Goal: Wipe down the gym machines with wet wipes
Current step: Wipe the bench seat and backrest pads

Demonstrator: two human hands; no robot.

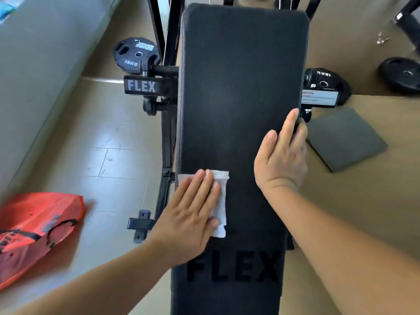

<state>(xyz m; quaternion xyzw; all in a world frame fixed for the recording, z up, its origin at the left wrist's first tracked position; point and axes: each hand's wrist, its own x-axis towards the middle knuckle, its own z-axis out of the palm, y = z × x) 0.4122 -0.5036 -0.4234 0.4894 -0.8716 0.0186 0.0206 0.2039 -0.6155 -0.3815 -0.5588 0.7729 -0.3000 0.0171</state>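
A creased white wipe [222,204] lies near the left edge of the black pad [241,87] marked FLEX, pressed flat under the left hand [191,214], whose fingers are straight and together. The right hand [281,160] rests on the pad's right edge with its fingers straight; the outer ones perhaps drape over the side. A red bag [38,226] lies on the floor to the left, and a grey mat [345,139] and a weight plate [135,53] lie beyond.

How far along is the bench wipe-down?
Done: nothing confirmable; the bench pad shows no clear wet streaks. In hand: the left hand presses a wet wipe flat near the pad's left edge; the right hand rests on its right edge. Left: seemingly the upper pad and the black frame.
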